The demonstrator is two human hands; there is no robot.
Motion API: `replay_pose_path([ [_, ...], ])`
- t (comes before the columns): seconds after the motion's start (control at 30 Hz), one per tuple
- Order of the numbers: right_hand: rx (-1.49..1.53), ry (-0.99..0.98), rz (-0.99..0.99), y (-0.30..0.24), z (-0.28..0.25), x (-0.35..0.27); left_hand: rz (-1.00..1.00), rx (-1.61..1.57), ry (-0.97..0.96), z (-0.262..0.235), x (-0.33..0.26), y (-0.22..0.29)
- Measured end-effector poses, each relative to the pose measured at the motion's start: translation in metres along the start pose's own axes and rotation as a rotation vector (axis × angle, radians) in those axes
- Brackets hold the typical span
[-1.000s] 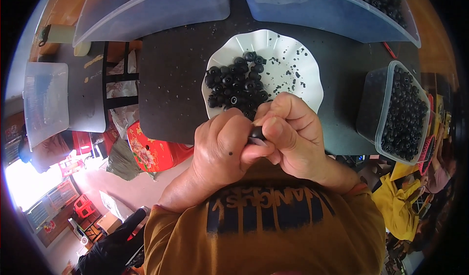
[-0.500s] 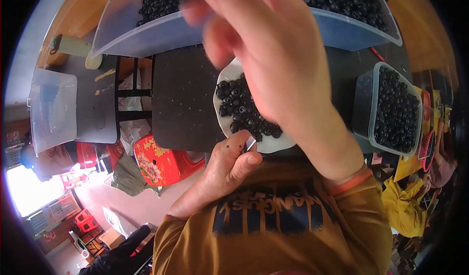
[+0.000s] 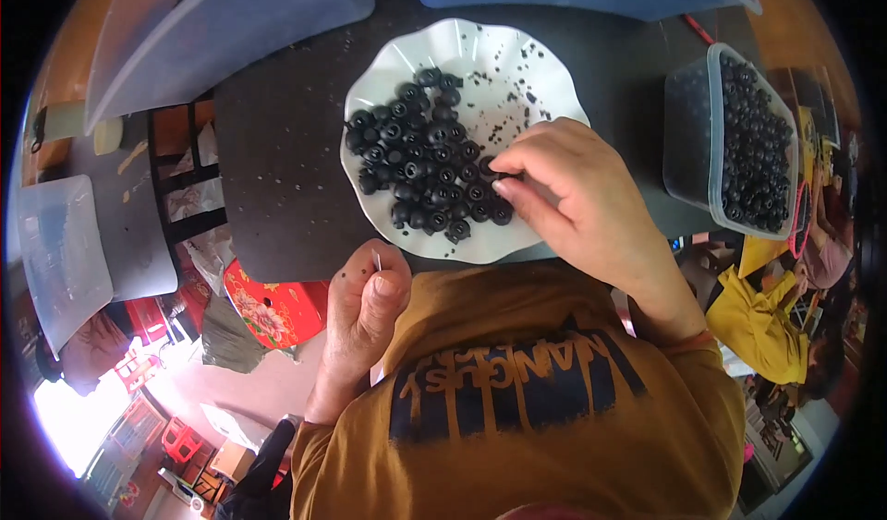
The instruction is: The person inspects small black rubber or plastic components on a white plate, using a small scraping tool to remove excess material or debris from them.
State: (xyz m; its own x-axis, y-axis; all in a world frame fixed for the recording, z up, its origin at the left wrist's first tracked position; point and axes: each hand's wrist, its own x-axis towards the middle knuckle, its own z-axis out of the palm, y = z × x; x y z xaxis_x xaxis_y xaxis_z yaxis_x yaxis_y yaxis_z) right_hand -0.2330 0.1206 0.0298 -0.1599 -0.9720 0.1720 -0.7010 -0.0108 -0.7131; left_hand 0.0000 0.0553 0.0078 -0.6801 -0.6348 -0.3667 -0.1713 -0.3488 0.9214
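A white plate with a scalloped rim [image 3: 565, 77] bears a heap of small round black parts [image 3: 416, 151], many with a hole or ring on top. Black crumbs [image 3: 504, 118] are scattered over its far right side. My right hand [image 3: 582, 197] reaches over the plate's right edge, thumb and forefinger pinched on one round black part [image 3: 487, 167] at the heap's side. Just off the plate's near left edge, my left hand [image 3: 368, 298] is closed around a thin, shiny, blade-like strip [image 3: 378, 261], its tip showing between thumb and forefinger.
Two large translucent bins [image 3: 249, 30] stand at the far side of the dark table [image 3: 277, 197]. A clear tub [image 3: 688, 141] full of black parts is on the right. To the left are another clear container [image 3: 60, 243] and a red floral stool [image 3: 273, 308].
My right hand has come back from the far bins, where it held a dark, blurred piece, down to the plate. My left hand has shifted slightly left, still holding the strip.
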Motion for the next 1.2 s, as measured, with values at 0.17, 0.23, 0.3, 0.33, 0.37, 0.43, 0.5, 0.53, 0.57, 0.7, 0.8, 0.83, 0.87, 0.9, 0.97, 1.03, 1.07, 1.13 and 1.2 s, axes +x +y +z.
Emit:
replay_pose_path([
  [0.17,-0.2,-0.081,-0.093,0.004,0.007,0.005,-0.015,0.036,0.024,0.004,0.002,-0.001],
  [0.23,-0.199,-0.086,-0.103,0.005,0.009,0.01,-0.021,0.037,0.03,0.004,0.001,0.0],
  [0.3,-0.251,-0.08,-0.037,0.005,0.01,0.014,-0.015,0.047,0.042,0.005,0.0,0.0],
  [0.33,-0.251,-0.082,-0.039,0.005,0.011,0.017,-0.015,0.046,0.044,0.007,0.0,0.0],
  [0.37,-0.248,-0.063,-0.026,0.005,0.013,0.019,-0.026,0.032,0.05,0.008,-0.001,0.0],
  [0.43,-0.244,-0.045,-0.013,0.006,0.016,0.021,-0.036,0.018,0.057,0.009,-0.002,0.002],
  [0.5,-0.264,-0.022,0.01,0.007,0.016,0.023,-0.039,0.022,0.028,0.008,-0.002,0.006],
  [0.53,-0.264,-0.023,0.007,0.006,0.014,0.023,-0.038,0.022,0.03,0.007,-0.002,0.008],
  [0.57,-0.035,-0.018,0.097,0.004,0.01,0.022,-0.005,0.011,0.005,0.005,-0.002,0.01],
  [0.7,0.876,-0.112,0.374,-0.016,-0.01,0.017,0.075,-0.011,-0.024,0.006,0.001,0.022],
  [0.8,1.327,-0.143,0.448,-0.023,-0.01,0.016,0.103,-0.047,-0.09,0.014,0.007,0.039],
  [0.83,1.381,-0.147,0.438,-0.026,-0.007,0.015,0.106,-0.047,-0.084,0.017,0.01,0.044],
  [0.87,1.437,-0.156,0.426,-0.028,-0.003,0.015,0.149,-0.007,-0.101,0.019,0.012,0.047],
  [0.9,1.455,-0.179,0.417,-0.029,-0.001,0.015,0.192,0.034,-0.118,0.022,0.015,0.051],
  [0.97,1.469,-0.212,0.423,-0.031,0.002,0.013,0.232,0.096,-0.098,0.026,0.018,0.057],
  [1.03,1.48,-0.267,0.464,-0.036,0.001,0.011,0.306,0.174,-0.066,0.03,0.023,0.058],
  [1.07,1.482,-0.269,0.46,-0.038,0.002,0.01,0.308,0.178,-0.064,0.031,0.023,0.057],
  [1.13,1.519,-0.242,0.367,-0.041,0.005,0.01,0.317,0.186,-0.04,0.031,0.024,0.053],
  [1.2,1.445,-0.259,0.26,-0.034,0.007,0.008,0.334,0.167,-0.012,0.032,0.025,0.048],
])
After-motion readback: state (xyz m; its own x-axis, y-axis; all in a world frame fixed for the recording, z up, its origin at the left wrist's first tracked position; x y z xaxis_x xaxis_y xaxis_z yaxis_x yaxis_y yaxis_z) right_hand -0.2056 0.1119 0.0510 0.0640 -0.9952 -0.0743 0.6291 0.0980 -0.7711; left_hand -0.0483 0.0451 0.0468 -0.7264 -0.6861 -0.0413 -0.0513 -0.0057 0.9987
